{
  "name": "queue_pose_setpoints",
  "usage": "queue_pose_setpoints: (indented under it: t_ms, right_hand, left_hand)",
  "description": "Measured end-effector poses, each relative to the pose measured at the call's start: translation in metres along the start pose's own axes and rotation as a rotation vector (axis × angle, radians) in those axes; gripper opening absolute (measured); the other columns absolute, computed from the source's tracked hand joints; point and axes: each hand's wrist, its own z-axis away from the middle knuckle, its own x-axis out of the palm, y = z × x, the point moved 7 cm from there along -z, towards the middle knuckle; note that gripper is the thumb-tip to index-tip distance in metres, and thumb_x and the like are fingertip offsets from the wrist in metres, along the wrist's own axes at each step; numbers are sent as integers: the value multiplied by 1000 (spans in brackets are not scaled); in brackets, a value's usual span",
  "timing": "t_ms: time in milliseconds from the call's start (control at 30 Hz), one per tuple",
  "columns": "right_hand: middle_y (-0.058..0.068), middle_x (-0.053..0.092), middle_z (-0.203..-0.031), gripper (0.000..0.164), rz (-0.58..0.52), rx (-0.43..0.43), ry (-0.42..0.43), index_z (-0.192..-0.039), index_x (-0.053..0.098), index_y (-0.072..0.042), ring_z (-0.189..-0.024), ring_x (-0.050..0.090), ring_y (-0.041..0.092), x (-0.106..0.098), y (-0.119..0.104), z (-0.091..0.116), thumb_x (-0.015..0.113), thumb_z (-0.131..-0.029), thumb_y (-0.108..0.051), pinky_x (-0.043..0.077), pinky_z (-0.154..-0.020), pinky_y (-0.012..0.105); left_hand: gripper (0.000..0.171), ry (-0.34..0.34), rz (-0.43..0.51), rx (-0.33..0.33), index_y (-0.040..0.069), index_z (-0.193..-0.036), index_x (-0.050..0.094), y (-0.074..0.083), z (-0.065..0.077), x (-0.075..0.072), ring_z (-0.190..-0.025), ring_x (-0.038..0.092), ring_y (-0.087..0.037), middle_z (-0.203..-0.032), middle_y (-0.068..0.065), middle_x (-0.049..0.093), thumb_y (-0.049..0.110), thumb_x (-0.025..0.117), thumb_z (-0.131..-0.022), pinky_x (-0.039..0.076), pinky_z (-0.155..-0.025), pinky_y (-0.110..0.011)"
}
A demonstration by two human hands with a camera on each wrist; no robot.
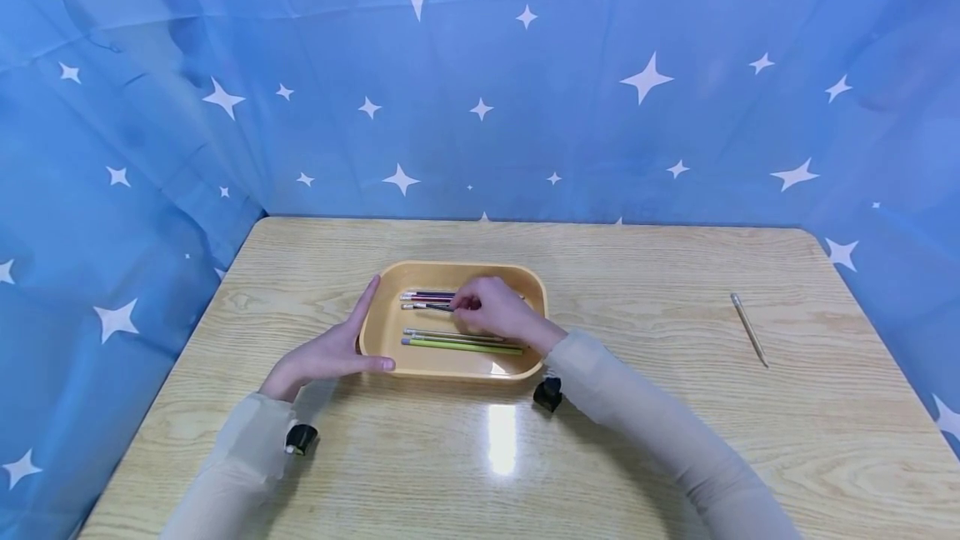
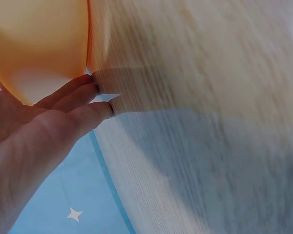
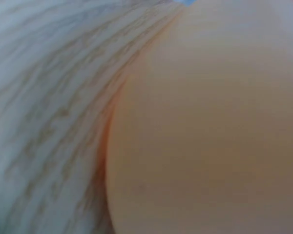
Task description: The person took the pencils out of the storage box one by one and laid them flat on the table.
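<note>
A yellow-orange tray (image 1: 378, 319) sits on the table with several pencils inside. Dark pencils (image 1: 422, 296) lie along its far part, while a green pencil (image 1: 457, 345) and gold-coloured ones (image 1: 431, 332) lie nearer me. My right hand (image 1: 495, 308) reaches into the tray from the right, its fingertips pinching a dark pencil (image 1: 429, 307) with a pale end; the hand hides the pencil's other end. Against the tray's left side my left hand (image 1: 333, 350) rests, thumb and fingers spread and fairly straight. The right wrist view shows only the blurred tray wall (image 3: 200, 136) and table.
A single gold-coloured pencil (image 1: 748, 329) lies at the right of the wooden table (image 1: 637, 298). Blue cloth (image 1: 525, 148) with white stars hangs behind and on both sides.
</note>
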Motion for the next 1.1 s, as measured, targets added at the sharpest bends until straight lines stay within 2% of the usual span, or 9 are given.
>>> queue_pose_setpoints:
  t_ms: [367,567,867,1100]
  right_hand:
    - [1,68,-94,13,-67,-69,61,-102,73,-5,-84,61,12,-9,-7,3,66,-91,-8,50,-75,25]
    - [0,67,-94,13,-98,-81,95,-102,72,-5,-84,60,11,-13,-9,8,67,-90,-8,50,-75,25]
    - [0,68,-91,13,-97,-134,182,-100,74,-5,-78,60,12,-34,-17,26,67,-88,-6,52,-68,27]
    - [2,68,-89,14,-128,-143,197,-99,73,-2,-75,59,14,-44,-15,40,67,-87,-3,51,-63,28]
  left_hand:
    - [121,3,-3,-2,24,-151,-23,1,0,-1,-140,20,-37,-159,-16,-12,26,78,-83,23,-108,-51]
    - [122,4,-8,-2,22,-151,-22,0,0,-1,-141,15,-38,-159,-16,-13,26,78,-83,22,-108,-52]
    - [122,11,-16,4,18,-152,-21,-1,-1,-1,-141,15,-40,-158,-17,-14,25,79,-83,22,-108,-53]
    - [122,15,-22,-10,21,-152,-21,-2,0,-1,-141,11,-41,-158,-17,-14,27,79,-82,20,-108,-54]
